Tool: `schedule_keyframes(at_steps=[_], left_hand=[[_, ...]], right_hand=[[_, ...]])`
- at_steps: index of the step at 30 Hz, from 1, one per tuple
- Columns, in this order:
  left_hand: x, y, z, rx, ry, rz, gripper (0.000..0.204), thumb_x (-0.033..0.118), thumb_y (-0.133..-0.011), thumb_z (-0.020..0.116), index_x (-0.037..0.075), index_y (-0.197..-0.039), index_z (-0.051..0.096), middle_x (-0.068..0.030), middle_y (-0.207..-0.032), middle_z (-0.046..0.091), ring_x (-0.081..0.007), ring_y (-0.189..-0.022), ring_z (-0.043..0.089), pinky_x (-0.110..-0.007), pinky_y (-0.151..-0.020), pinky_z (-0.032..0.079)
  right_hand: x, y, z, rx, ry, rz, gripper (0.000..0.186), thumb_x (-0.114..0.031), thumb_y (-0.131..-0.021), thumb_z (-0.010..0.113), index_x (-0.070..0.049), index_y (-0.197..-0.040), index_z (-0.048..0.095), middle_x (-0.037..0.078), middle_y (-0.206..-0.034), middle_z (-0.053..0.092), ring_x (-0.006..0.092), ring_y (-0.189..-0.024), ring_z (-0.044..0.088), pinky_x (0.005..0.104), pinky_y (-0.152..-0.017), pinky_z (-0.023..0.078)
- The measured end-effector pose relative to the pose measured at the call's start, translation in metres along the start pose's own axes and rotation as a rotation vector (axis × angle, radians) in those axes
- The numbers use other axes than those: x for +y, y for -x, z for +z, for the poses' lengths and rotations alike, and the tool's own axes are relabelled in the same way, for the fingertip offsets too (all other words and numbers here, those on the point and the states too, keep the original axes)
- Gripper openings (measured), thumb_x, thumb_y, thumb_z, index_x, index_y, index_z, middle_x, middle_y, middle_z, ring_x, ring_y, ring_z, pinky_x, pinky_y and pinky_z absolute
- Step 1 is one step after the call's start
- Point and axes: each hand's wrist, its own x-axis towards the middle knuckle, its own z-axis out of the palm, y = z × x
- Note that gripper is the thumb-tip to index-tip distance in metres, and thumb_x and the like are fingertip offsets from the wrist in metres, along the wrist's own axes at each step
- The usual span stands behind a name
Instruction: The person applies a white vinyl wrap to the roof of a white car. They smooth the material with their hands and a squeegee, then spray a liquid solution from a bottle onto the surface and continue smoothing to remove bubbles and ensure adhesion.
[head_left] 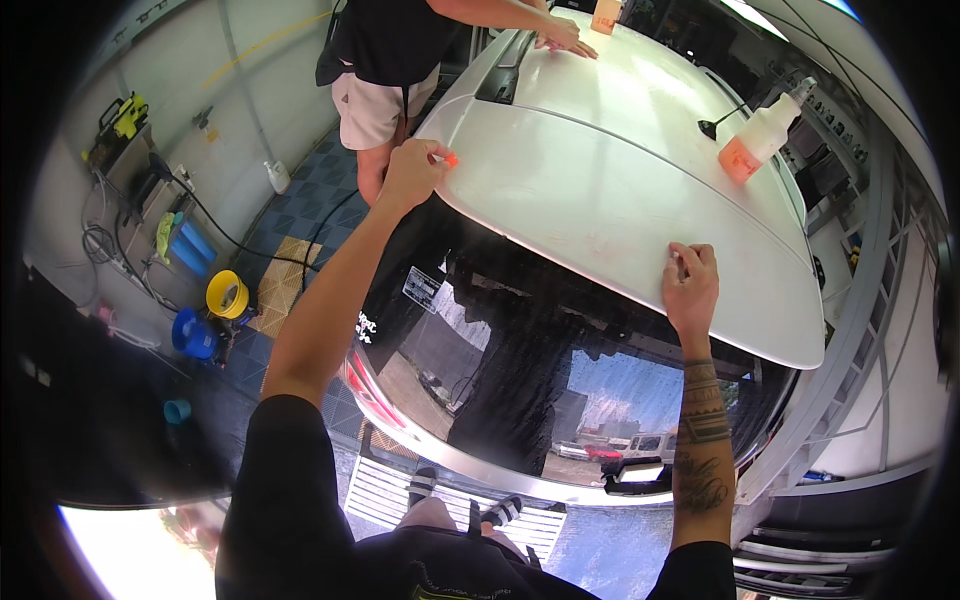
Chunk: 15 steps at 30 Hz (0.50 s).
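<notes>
My left hand (pixel 410 175) is closed on a small orange piece (pixel 449 159) at the left edge of the car's white rear spoiler (pixel 590 210), above the dark rear window (pixel 510 370). My right hand (pixel 690 282) is at the spoiler's right part, fingers curled together around something too small to make out. Farther up on the white roof (pixel 640 90), a spray bottle of pinkish liquid (pixel 742 150) stands near a black antenna (pixel 710 127).
A co-worker (pixel 380 40) stands at the car's left, hands on the roof near another bottle (pixel 605 15). Yellow (pixel 228 295) and blue (pixel 192 332) buckets sit on tiles at left, beside hoses and a shelf (pixel 175 240). A metal frame (pixel 860 280) runs along the right.
</notes>
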Motion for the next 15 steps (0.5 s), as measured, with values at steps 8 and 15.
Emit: schedule_keyframes(at_steps=[8, 15], left_hand=[[-0.001, 0.01, 0.011, 0.189, -0.05, 0.117, 0.018, 0.015, -0.08, 0.072, -0.002, -0.087, 0.072, -0.0187, -0.075, 0.068, -0.0275, -0.064, 0.067, -0.035, -0.059, 0.05], [0.013, 0.036, 0.008, 0.25, -0.04, 0.171, 0.017, 0.012, -0.08, 0.07, -0.005, -0.084, 0.069, -0.0182, -0.074, 0.068, -0.0299, -0.068, 0.067, -0.035, -0.066, 0.051]], right_hand=[[-0.003, 0.001, 0.001, 0.01, -0.011, -0.003, 0.02, -0.009, -0.081, 0.062, -0.005, -0.099, 0.07, 0.01, -0.096, 0.057, 0.0275, -0.09, 0.06, 0.0386, -0.079, 0.05], [-0.003, -0.003, 0.0, 0.014, -0.015, 0.015, 0.019, -0.009, -0.081, 0.062, -0.005, -0.098, 0.07, 0.01, -0.096, 0.057, 0.0274, -0.088, 0.06, 0.0389, -0.077, 0.05]])
